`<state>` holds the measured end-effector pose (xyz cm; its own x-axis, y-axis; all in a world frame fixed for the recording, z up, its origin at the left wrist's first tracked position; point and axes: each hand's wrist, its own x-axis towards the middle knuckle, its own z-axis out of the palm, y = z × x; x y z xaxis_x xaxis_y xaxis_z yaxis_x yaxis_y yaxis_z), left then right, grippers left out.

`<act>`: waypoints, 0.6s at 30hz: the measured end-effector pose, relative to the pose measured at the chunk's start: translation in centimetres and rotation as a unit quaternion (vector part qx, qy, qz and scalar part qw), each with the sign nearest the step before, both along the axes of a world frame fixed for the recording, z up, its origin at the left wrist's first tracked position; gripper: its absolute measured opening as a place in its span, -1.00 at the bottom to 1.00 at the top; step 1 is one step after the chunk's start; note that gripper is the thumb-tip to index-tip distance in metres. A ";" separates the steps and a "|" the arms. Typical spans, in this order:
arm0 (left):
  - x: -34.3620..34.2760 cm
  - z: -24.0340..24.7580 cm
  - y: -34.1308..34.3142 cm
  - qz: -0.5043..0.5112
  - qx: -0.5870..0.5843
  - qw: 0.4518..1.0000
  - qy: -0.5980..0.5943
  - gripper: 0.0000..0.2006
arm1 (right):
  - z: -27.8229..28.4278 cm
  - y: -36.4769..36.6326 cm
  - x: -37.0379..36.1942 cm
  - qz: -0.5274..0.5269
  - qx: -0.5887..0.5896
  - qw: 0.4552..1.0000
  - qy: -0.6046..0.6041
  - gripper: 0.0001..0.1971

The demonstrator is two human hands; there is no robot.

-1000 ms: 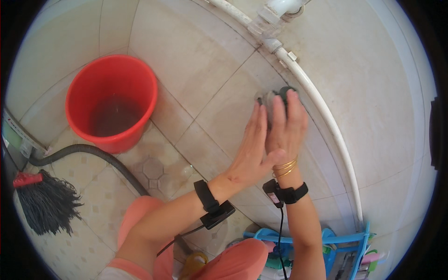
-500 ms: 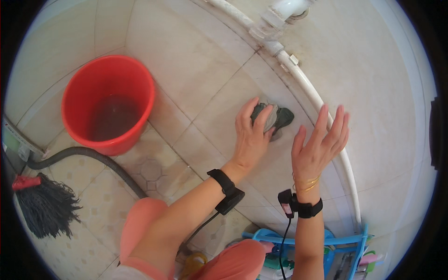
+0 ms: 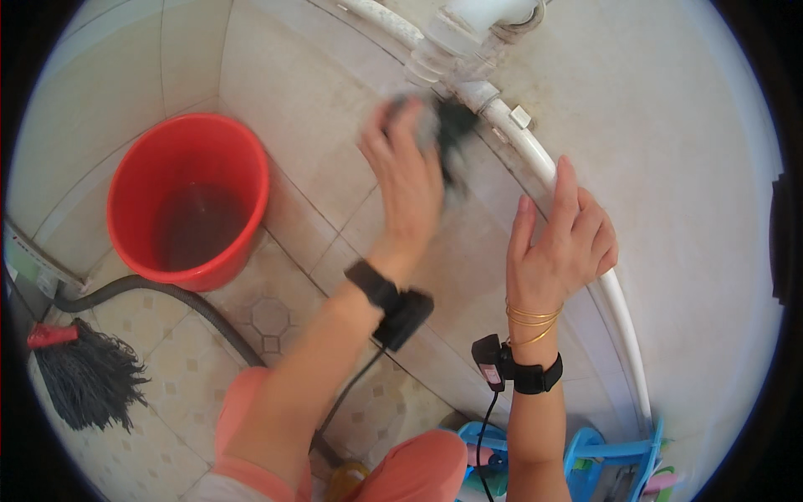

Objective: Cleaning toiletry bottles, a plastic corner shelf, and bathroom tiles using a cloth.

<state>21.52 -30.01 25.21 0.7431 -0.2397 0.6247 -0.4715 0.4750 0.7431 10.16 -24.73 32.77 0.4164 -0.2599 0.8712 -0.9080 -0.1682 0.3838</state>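
Note:
A dark green and grey cloth [image 3: 456, 130], blurred by motion, is pressed to the tiled wall [image 3: 326, 92] just below the white pipe's joint. My left hand [image 3: 410, 180] is closed on it, fingers bent over its left side. Farther right, my right hand [image 3: 556, 247] lies over the thin white pipe [image 3: 621, 322]. Its index finger points up and its thumb stands apart, while the other fingers bend loosely. Nothing shows in that hand. Whether it touches the pipe I cannot tell.
A red bucket [image 3: 261, 201] with murky water stands at the left. Beside it are a grey hose [image 3: 180, 293] and a dark mop head [image 3: 88, 372]. A thick white drain pipe [image 3: 468, 29] juts in at the top. A blue rack [image 3: 615, 450] with bottles stands lower right.
My left hand has moved up and left along the wall with the cloth, toward the pipe joint. My right hand has shifted slightly left, and its outer fingers have bent.

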 end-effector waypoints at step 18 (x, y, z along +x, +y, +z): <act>-0.2 1.2 1.0 0.018 0.017 0.999 -0.026 -0.54 | 0.0 1.2 0.1 0.028 0.028 0.998 -0.041 -0.49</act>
